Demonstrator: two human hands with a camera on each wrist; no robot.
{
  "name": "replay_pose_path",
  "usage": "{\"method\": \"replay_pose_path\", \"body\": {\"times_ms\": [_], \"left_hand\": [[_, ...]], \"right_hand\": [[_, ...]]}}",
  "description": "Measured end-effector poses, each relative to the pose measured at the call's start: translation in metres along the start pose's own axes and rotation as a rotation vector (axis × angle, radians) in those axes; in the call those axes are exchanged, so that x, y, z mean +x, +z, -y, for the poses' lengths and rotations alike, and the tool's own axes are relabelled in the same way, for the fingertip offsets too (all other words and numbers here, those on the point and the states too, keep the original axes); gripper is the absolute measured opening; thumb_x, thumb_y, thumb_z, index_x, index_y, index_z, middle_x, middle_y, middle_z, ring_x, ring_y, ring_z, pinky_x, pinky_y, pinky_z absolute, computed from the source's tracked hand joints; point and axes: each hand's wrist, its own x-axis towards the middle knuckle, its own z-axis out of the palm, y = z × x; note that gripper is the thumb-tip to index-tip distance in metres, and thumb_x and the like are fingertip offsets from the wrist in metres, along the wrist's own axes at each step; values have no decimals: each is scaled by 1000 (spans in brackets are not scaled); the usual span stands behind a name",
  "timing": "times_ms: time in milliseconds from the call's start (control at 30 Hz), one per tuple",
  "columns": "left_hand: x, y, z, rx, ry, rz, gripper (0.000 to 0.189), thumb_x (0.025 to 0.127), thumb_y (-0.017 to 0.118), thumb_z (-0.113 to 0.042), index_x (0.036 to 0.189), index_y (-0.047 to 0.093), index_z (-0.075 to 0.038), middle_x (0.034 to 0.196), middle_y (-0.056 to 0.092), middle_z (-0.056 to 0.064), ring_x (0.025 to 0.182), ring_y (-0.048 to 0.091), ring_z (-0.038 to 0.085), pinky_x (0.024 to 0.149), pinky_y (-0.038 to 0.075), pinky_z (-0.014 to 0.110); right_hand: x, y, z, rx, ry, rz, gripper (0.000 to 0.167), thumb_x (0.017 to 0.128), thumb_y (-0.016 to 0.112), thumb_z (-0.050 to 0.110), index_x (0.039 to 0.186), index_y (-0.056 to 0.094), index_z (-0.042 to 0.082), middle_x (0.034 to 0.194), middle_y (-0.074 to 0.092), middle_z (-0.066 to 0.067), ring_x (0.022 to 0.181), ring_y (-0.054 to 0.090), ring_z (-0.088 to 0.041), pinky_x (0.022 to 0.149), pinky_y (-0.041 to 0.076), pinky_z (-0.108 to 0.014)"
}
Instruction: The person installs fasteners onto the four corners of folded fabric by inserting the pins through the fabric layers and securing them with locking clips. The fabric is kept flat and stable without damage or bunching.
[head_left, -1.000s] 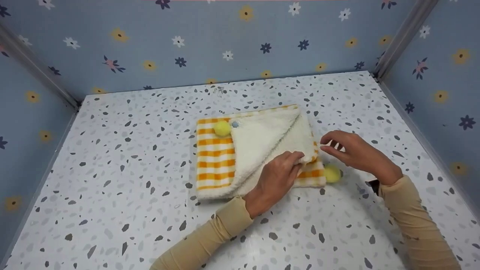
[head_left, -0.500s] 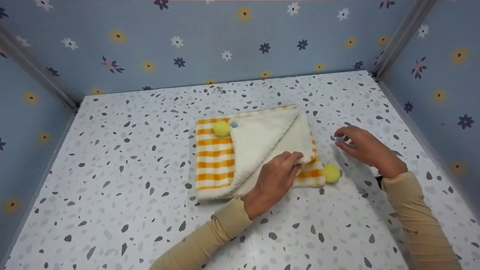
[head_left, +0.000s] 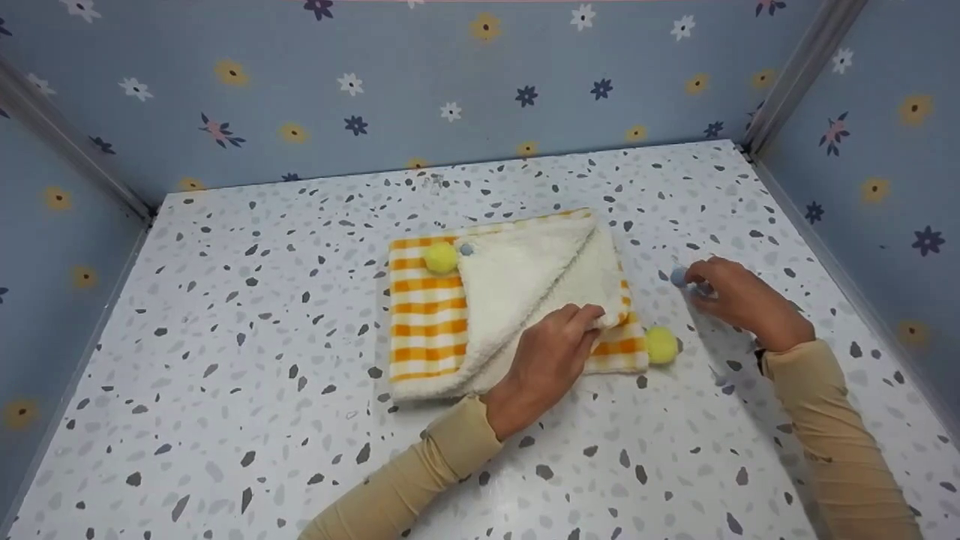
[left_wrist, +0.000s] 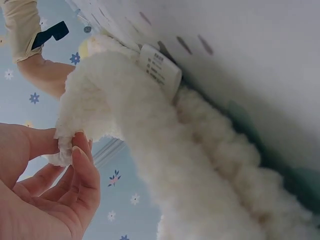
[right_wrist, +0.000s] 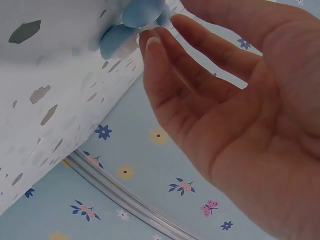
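A folded blanket (head_left: 427,300), orange-and-white checked with white fleece on its other face, lies mid-table with yellow pompoms at its corners. My left hand (head_left: 544,364) pinches the fleece edge near the blanket's right side; in the left wrist view, thumb and fingertips squeeze the fleece (left_wrist: 90,110). Right of the blanket, low over the table, my right hand (head_left: 739,296) holds small glossy blue rounded pieces (right_wrist: 142,12) at its fingertips, one (head_left: 679,277) jutting out to the left. A similar blue button-like piece (head_left: 466,249) sits at the folded-over fleece corner.
One yellow pompom (head_left: 441,258) lies beside the blue button-like piece, another (head_left: 661,346) at the blanket's lower right corner. A white label (left_wrist: 160,70) shows on the fleece. Blue flowered panels (head_left: 412,60) wall the speckled table (head_left: 225,337) at the back and sides.
My right hand has moved right, away from the blanket's edge, and the blue pieces now show at its fingertips. The left hand keeps its hold on the blanket.
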Motion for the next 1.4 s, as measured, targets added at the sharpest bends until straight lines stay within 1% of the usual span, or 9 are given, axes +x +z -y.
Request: {"method": "replay_pose_path", "body": {"times_ms": [233,400,533,767,1000,1100,1233,1400], "left_hand": [[0,0,0,18,-1,13,12,99,70,-13,111,69,-10,86,63,4,75,64,17,63,53,25],[0,1,1,32,-2,10,12,99,70,-14,110,70,-10,87,64,4,77,65,17,64,53,24],[0,1,1,33,-1,7,12,98,70,-14,110,69,-10,87,63,4,77,65,17,64,53,25],[0,1,-1,44,14,17,13,96,72,-12,109,69,-9,87,64,4,76,64,18,64,53,23],[2,1,-1,53,43,10,15,95,74,-11,109,71,-8,89,66,3,78,65,17,67,55,22],[2,1,-1,74,65,11,15,95,74,-11,109,71,-9,89,66,3,78,65,16,67,54,22],[2,1,0,100,86,9,13,97,72,-13,110,72,-11,89,65,4,77,64,16,67,54,21],[0,1,1,105,108,1,11,100,67,-13,111,72,-12,89,63,4,75,61,17,64,52,23]], "right_hand": [[3,1,-2,-21,22,32,22,92,68,-6,112,66,-13,107,67,-27,99,64,-41,87,50,-58],[4,1,-2,-11,53,43,24,90,70,-5,113,67,-14,107,69,-28,99,65,-40,87,51,-59],[5,2,-2,-3,58,50,26,88,72,-7,113,68,-15,108,69,-28,99,65,-40,87,51,-59],[4,3,0,10,-16,25,25,91,68,-7,115,69,-15,109,70,-30,98,67,-42,86,54,-58],[5,1,7,45,-81,-43,19,93,68,-4,111,66,-9,104,69,-23,95,67,-37,83,55,-54],[7,0,13,48,-128,-73,17,95,68,-3,111,66,-8,103,69,-20,93,68,-34,81,55,-52],[8,1,22,52,-184,-107,16,95,68,-4,111,68,-6,102,71,-17,91,69,-30,80,57,-48],[9,4,33,79,-252,-165,17,94,70,-4,111,69,-3,102,72,-13,90,70,-27,80,58,-46]]}}
